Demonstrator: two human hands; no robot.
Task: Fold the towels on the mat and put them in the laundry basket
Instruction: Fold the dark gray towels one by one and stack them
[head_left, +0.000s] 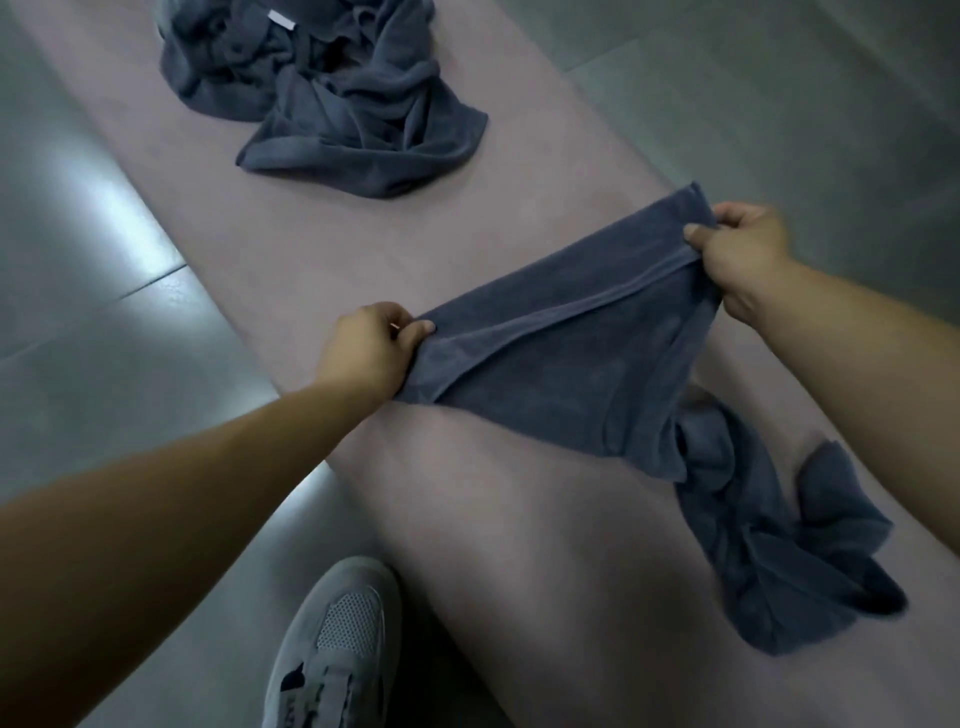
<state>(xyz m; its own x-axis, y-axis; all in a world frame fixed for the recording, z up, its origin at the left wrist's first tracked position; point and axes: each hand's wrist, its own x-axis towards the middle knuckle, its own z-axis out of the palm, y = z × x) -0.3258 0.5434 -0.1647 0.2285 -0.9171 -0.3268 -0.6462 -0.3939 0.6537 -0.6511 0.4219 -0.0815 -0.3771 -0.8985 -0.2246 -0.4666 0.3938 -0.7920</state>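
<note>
A blue-grey towel (566, 353) is stretched in the air above the pink mat (322, 260). My left hand (369, 348) pinches its near-left corner. My right hand (743, 254) pinches the far-right end, thumb on top. The towel is doubled over along its length and its lower part hangs toward the mat. A second crumpled towel (779, 540) lies on the mat at the lower right, just under the held one. A heap of several more blue-grey towels (332, 93) lies at the far end of the mat. No laundry basket is in view.
Grey tiled floor (93, 270) flanks the mat on both sides. My grey sneaker (337, 649) stands on the floor at the mat's near-left edge. Bare mat lies between the held towel and the far heap.
</note>
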